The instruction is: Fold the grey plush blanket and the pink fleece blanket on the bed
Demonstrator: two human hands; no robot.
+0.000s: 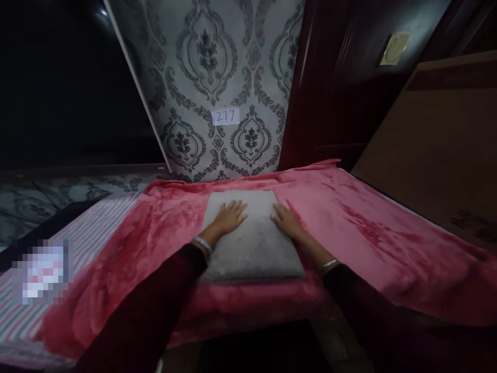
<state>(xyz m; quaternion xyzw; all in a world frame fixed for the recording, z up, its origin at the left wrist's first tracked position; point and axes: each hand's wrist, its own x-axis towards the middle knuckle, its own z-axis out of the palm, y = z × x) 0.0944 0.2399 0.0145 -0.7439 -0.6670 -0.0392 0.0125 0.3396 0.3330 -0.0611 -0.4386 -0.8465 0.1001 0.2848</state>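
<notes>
grey folded cloth under both flat hands: left hand, right hand

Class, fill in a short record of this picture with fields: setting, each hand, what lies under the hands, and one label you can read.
Setting: dim room, patterned wallpaper, dark red door
Left hand: flat, palm down on the grey cushion, fingers spread
Right hand: flat on the cushion's right edge
Wrists: a bangle on the left; another on the right
Under the cushion: pink fleece blanket
Beside the blanket: striped sheet, at left
Readable label: paper tag reading 277
</notes>
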